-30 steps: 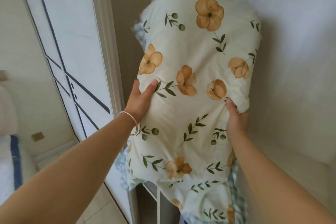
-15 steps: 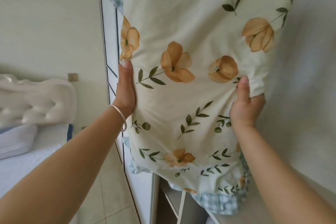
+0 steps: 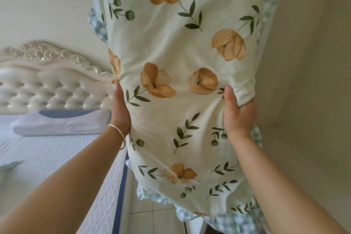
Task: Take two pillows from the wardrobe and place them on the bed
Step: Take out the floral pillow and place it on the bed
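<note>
We judge this to be the carrying step: our left hand (image 3: 120, 108) presses flat against one side of the cream cotton pillow printed with orange flowers and green leaves (image 3: 180, 85), while our right hand (image 3: 237, 112) pinches a fold of its cover at the other side. The pillow hangs in the air between us and the white quilted bed with a tufted headboard (image 3: 57, 150), long axis upright, frilled check edge at the bottom. Whether a second pillow lies behind it we cannot tell. Next, we swing it left and lay it flat by the white contoured pillow (image 3: 60, 123).

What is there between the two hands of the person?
In the head view, the cream pillow with orange flowers fills the stretch between the left hand and the right hand; both grip it.
</note>
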A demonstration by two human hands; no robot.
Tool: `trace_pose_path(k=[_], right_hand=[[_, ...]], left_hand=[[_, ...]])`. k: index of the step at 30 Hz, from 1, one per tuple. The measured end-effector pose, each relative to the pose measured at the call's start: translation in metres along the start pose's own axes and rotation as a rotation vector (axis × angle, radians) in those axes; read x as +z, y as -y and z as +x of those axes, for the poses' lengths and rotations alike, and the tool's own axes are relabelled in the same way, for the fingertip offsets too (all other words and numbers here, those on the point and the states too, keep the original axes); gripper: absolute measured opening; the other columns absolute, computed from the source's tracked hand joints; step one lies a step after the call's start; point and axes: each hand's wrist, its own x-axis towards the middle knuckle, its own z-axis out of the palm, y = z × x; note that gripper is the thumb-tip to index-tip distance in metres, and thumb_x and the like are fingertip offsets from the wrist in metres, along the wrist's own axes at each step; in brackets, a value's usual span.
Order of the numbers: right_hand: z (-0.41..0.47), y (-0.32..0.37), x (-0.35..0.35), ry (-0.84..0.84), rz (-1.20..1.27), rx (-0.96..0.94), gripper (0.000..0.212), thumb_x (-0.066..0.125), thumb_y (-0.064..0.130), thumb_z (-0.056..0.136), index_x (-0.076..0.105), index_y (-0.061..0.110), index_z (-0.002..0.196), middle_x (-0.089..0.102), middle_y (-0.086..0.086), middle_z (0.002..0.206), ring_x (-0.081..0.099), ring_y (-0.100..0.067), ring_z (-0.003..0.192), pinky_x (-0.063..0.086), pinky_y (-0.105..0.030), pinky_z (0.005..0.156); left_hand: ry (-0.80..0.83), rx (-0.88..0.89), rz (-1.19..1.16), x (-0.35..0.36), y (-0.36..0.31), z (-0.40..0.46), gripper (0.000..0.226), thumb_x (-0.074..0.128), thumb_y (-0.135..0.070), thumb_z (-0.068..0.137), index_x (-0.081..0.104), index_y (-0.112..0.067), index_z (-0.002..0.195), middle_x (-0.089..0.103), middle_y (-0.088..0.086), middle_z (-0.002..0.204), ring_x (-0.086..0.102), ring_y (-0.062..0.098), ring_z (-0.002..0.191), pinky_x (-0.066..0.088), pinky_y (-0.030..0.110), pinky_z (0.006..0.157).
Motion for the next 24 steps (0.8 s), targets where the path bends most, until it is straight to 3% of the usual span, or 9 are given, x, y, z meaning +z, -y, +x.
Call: trace_pose_path(k=[4,8,9,14,18,22,24], right_hand=[[-0.009,-0.021,0.066,0.062,0.031,0.083,0.076,0.047,0.066,0.067,0.06,0.01,0.117,0.061,0.01,0.101,0.056,-0.005,0.095,0.042,-0.011,0.079],[-0.01,-0.044,0.175,0.192,0.05,0.128,0.078,0.047,0.067,0.067,0.058,0.012,0.121,0.061,0.008,0.106,0.055,-0.006,0.097,0.042,-0.016,0.081],[-0.009,-0.053,0.211,0.238,0.053,0.136,0.077,0.048,0.066,0.067,0.057,0.012,0.122,0.061,0.008,0.108,0.055,-0.007,0.098,0.043,-0.02,0.083],[-0.009,-0.077,0.252,0.265,0.1,0.231,0.063,0.056,0.054,0.072,0.057,0.013,0.12,0.06,0.007,0.106,0.056,-0.011,0.099,0.044,-0.025,0.083],[-0.01,-0.107,0.33,0.334,0.102,0.299,0.061,0.058,0.053,0.075,0.056,0.014,0.122,0.063,0.002,0.112,0.057,-0.014,0.103,0.045,-0.029,0.089],[-0.004,-0.144,0.39,0.394,0.092,0.358,0.048,0.06,0.045,0.085,0.055,0.016,0.122,0.063,-0.003,0.115,0.056,-0.018,0.105,0.042,-0.029,0.088],[-0.001,-0.167,0.422,0.42,0.078,0.364,0.052,0.06,0.05,0.082,0.055,0.016,0.121,0.064,-0.004,0.115,0.057,-0.022,0.107,0.042,-0.03,0.088]], left_hand=[[-0.131,0.002,0.037,-0.053,0.008,0.028,0.06,0.031,-0.06,0.093,0.05,-0.023,0.137,0.062,0.005,0.131,0.059,0.02,0.12,0.044,0.041,0.104],[-0.252,0.022,0.093,-0.129,0.014,0.087,0.073,0.041,-0.072,0.081,0.046,-0.028,0.139,0.056,0.004,0.137,0.052,0.022,0.127,0.036,0.048,0.11],[-0.293,0.028,0.099,-0.154,0.019,0.11,0.075,0.044,-0.074,0.078,0.046,-0.029,0.139,0.056,0.003,0.138,0.052,0.022,0.128,0.035,0.048,0.11],[-0.313,0.027,0.18,-0.189,0.032,0.137,0.069,0.041,-0.072,0.082,0.047,-0.031,0.137,0.057,0.001,0.136,0.052,0.021,0.128,0.037,0.048,0.109],[-0.383,-0.059,0.236,-0.252,0.058,0.192,0.08,0.042,-0.086,0.07,0.043,-0.043,0.138,0.045,-0.004,0.147,0.042,0.021,0.135,0.031,0.051,0.112],[-0.429,-0.035,0.308,-0.273,0.076,0.227,0.079,0.041,-0.085,0.072,0.043,-0.041,0.138,0.05,-0.003,0.142,0.046,0.02,0.132,0.034,0.05,0.111],[-0.478,-0.003,0.317,-0.281,0.088,0.246,0.08,0.04,-0.084,0.072,0.043,-0.038,0.138,0.052,-0.002,0.139,0.048,0.02,0.13,0.036,0.049,0.11]])
